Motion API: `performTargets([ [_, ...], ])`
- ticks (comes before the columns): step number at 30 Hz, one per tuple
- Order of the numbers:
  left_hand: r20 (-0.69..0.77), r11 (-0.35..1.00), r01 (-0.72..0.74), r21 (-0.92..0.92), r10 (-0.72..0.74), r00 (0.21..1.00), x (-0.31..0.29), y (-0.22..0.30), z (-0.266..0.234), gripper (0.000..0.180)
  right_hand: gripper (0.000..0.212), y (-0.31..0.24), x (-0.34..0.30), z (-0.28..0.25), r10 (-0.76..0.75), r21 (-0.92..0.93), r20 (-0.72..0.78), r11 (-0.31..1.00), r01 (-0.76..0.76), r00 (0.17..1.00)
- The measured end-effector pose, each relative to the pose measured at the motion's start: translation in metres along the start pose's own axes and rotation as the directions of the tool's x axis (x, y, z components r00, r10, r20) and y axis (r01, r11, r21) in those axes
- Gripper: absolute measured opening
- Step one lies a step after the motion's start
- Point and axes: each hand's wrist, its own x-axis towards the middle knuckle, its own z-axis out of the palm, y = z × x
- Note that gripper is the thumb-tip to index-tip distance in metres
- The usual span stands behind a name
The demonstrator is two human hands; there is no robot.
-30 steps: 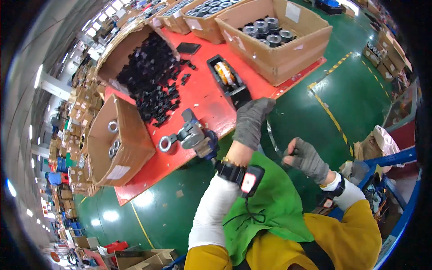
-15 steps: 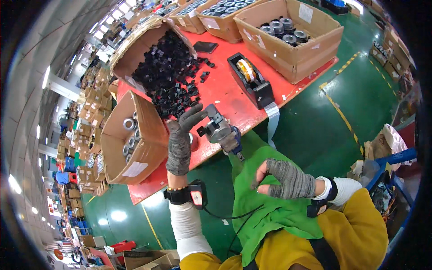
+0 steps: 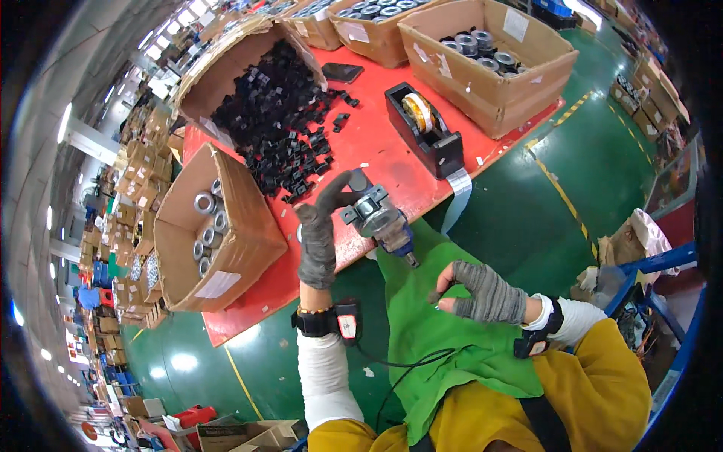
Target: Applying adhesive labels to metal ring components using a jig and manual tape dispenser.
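At the table's front edge stands a small metal fixture (image 3: 379, 218) with a blue lower part and a dark rounded top. My left hand (image 3: 319, 239), in a grey glove, is beside it with thumb and forefinger apart. Its forefinger reaches to the fixture's dark top; whether they touch, I cannot tell. Over the green apron (image 3: 429, 331) is my right hand (image 3: 488, 294), also gloved, thumb and fingers drawn together. Something small and dark shows at those fingertips, too small to name. Beyond the left hand, small black clips (image 3: 290, 154) spill from a tipped carton (image 3: 197, 87).
A black tape dispenser (image 3: 425, 135) sits on the red table (image 3: 369, 120), its strip hanging over the edge. Cartons of metal rings stand left (image 3: 252, 241) and far right (image 3: 482, 83). A dark flat phone-like object (image 3: 343, 72) lies at the back. A cable (image 3: 399, 364) runs from my left wrist.
My left hand has come closer to the fixture, its forefinger now at the dark top. The right hand has shifted slightly up, and the whole view has shifted a little.
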Motion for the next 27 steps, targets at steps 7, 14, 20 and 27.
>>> performTargets([
  [7,-0.106,0.986,0.135,-0.098,-0.145,0.984,-0.007,-0.006,0.006,0.086,0.022,0.01,0.0,0.008,0.009,0.008,-0.025,1.0,-0.009,1.0],
  [14,-0.175,0.788,0.087,0.609,0.026,0.984,-0.087,-0.014,0.012,0.028,0.023,0.015,-0.002,0.008,0.002,0.005,-0.027,1.0,-0.002,1.0],
  [20,-0.203,0.867,0.492,0.081,-0.469,0.859,-0.112,-0.005,0.089,0.026,0.024,0.017,-0.002,0.013,0.001,0.019,-0.041,1.0,-0.001,0.999],
  [27,-0.298,0.864,0.501,0.049,-0.466,0.833,-0.111,-0.043,0.083,0.025,0.019,0.018,0.007,-0.005,-0.066,-0.154,-0.002,0.986,0.065,0.998],
])
